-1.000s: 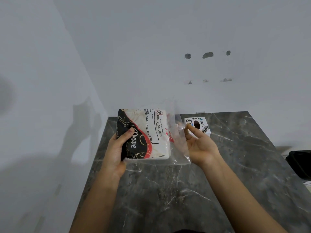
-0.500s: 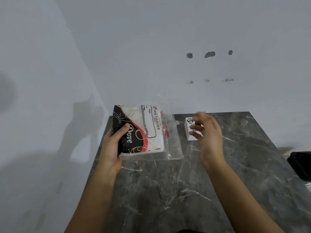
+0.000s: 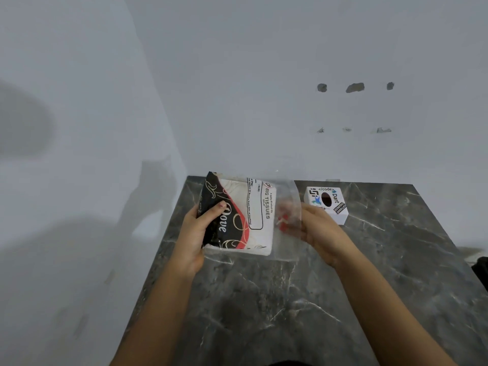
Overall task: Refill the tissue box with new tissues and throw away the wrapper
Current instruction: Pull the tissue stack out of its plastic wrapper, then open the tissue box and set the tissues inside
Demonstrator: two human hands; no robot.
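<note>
Item: clear plastic-wrapped tissue pack with black, red and cream print (image 3: 239, 215), held above the dark marble tabletop (image 3: 290, 299).

Left hand (image 3: 196, 233): thumb over the printed end, steadying it.

Right hand (image 3: 318, 229): fingers pinching the loose wrapper end, likely for opening.

White cube tissue box with stickers (image 3: 327, 203): just beyond the right fingers.

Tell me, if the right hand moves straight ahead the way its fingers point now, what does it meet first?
Probably the right hand meets the clear plastic wrapper of the black, red and white tissue pack. Its fingers already seem to touch the loose end, though blur makes contact uncertain.
</note>
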